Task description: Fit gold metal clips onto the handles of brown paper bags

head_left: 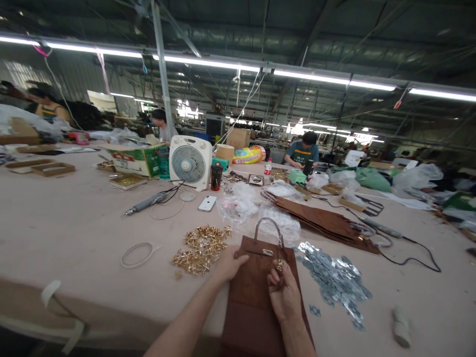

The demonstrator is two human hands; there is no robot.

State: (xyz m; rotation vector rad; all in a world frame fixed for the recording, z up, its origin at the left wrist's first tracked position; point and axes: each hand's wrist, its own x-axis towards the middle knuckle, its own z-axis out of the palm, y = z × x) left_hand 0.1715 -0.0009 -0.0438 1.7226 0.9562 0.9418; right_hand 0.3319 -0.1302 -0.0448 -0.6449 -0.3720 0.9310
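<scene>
A brown suede handbag lies flat at the near table edge, its handle pointing away from me. My left hand grips the bag's upper left corner, thumb on top. My right hand rests on the bag front with fingers curled, pinching a small gold metal fitting just below the bag's metal clasp slot. A pile of gold fittings sits left of the bag. A heap of small silver metal plates lies to its right.
More brown bags are stacked beyond, with clear plastic bags. A white fan, phone, powered screwdriver, tape ring and boxes stand further back. Other people work at the far side of the table.
</scene>
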